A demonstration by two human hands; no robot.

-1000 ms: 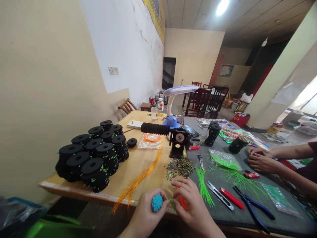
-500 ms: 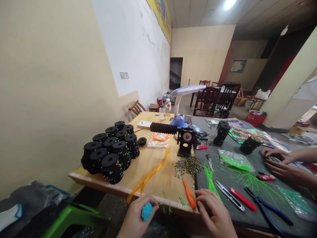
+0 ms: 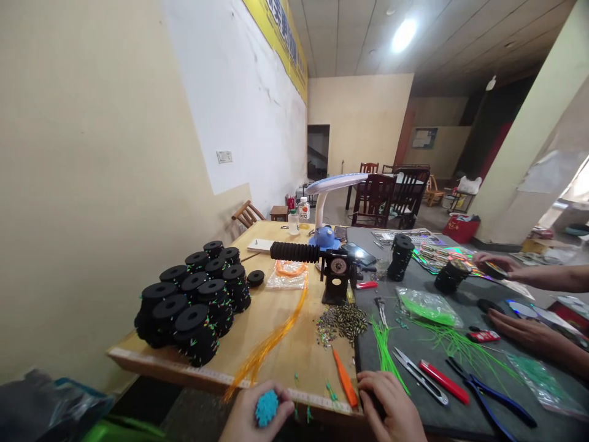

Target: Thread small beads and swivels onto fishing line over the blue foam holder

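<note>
Blue bundle (image 3: 266, 408) sits in your left hand (image 3: 257, 417), just off the table's near edge, end toward the camera. Left fingers wrapped around it, thumb closing the ring. Your right hand (image 3: 392, 408) is at the seam of wood and grey mat (image 3: 426, 344), fingers loosely curled; can't tell if anything is under them.

Handling, best guess: light, soft-ended, made of many thin pieces packed together, so it likely squashes rather than breaks. Pieces could slide past each other or drop if you slacken; surface slipperiness can't be told. Best hold: all round the middle, as your left hand seems to have it, snug not crushing, blue end left free. Rest of its length is hidden in your palm.

Loose green bits (image 3: 330, 388) lie near the table edge; orange tool (image 3: 344, 379) lies between them and your right hand, no writing legible on it.

Text: yellow banner (image 3: 280, 40) has big dark Chinese characters, one looks like 美, rest cut off or blurred. White-labelled bottle (image 3: 304, 209) shows an orange graphic, lettering maybe "100". Small red item (image 3: 483, 336) has white print, unreadable. Vise dial (image 3: 338, 265): markings too small. Wall notice (image 3: 424, 138): illegible. No brand confirmed.
</note>
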